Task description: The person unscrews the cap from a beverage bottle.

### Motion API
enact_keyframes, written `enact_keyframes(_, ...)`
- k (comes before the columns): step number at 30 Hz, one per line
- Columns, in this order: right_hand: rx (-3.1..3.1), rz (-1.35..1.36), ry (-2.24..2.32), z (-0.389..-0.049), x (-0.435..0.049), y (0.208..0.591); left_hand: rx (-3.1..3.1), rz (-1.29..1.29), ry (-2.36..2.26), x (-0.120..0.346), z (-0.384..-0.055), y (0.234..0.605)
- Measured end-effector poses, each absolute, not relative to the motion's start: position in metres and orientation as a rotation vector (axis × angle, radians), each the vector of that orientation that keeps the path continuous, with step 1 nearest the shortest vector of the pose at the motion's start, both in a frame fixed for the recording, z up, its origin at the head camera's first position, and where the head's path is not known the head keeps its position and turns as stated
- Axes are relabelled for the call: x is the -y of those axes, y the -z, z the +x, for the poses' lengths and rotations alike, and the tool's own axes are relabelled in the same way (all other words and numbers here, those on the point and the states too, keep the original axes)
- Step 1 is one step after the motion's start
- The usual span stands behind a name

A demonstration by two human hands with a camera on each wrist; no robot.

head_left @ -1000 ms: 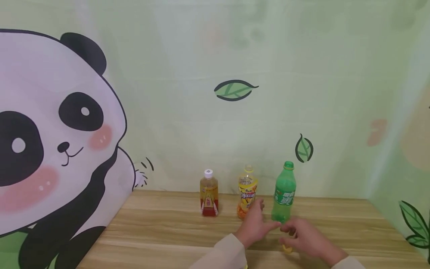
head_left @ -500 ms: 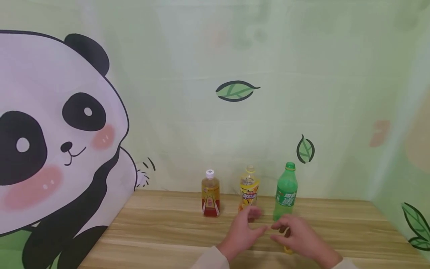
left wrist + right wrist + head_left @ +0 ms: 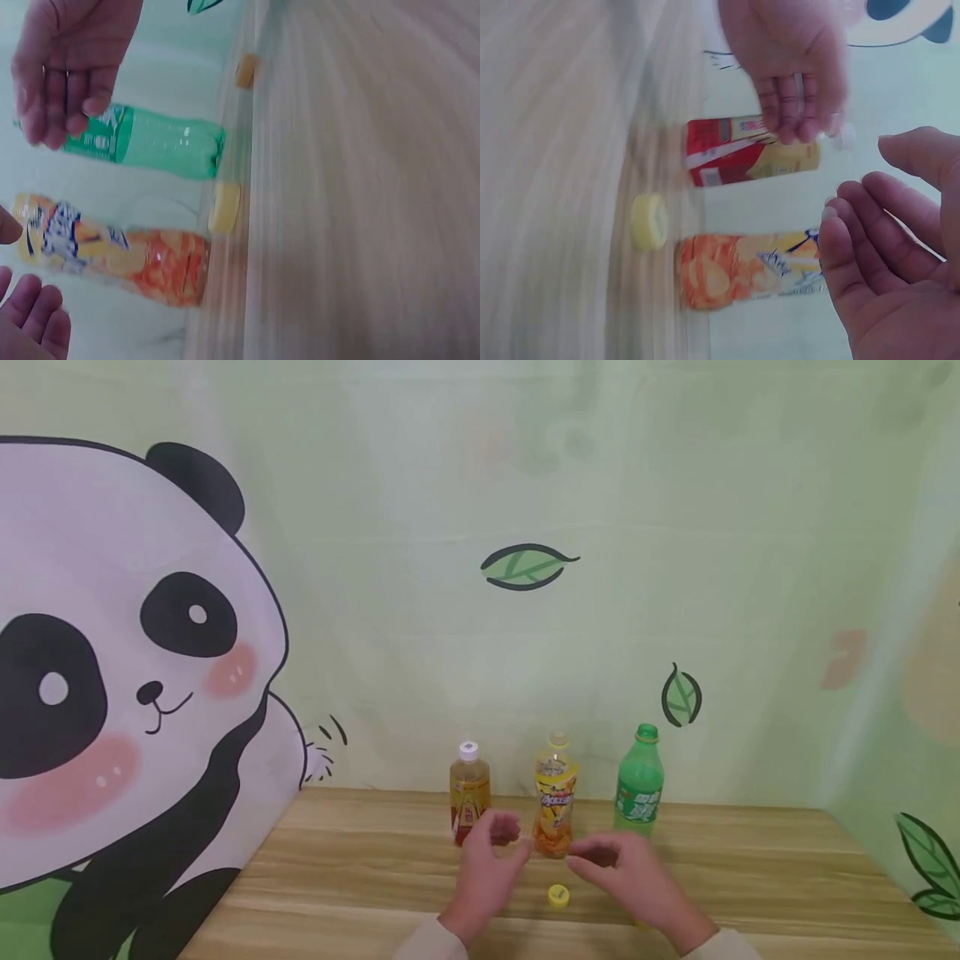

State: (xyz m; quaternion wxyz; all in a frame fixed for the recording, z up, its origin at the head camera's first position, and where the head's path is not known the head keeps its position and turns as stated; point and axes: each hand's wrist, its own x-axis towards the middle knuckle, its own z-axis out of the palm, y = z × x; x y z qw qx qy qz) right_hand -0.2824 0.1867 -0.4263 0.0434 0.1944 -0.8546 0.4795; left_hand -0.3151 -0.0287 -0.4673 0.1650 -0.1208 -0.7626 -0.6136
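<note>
Both hands hover with palms facing each other and nothing between them. My left hand [image 3: 489,868] is in front of the white-capped bottle of amber-red drink [image 3: 470,781], its fingers loosely bent. To the right, my right hand [image 3: 633,872] has relaxed fingers and overlaps the base of the green soda bottle [image 3: 640,781] in the head view. Between the hands, farther back, stands an uncapped bottle of orange drink [image 3: 555,797]. A yellow bottle cap [image 3: 558,895] lies on the table before it. The green bottle is uncapped too.
A second, orange-yellow cap [image 3: 246,70] lies on the wooden table [image 3: 337,877]; in the head view my right hand nearly hides it. Behind the bottles hangs a pale green backdrop [image 3: 412,635] with a panda and leaves.
Both hands have moved left, the left one from the orange drink bottle to before the amber one. The yellow cap has come into view between them. The bottles stay where they were.
</note>
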Motion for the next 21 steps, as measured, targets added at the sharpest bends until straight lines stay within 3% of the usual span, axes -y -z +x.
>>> enact_keyframes(7,2.528,0.508,-1.673,-0.292,-0.166,0.424,2.129,-0.243,1.692,0.051,-0.329,0.470)
enact_keyframes(21,2.432,0.516,-1.565,-0.300,-0.136,0.427,2.004,-0.013,1.670,0.067,-0.354,0.481)
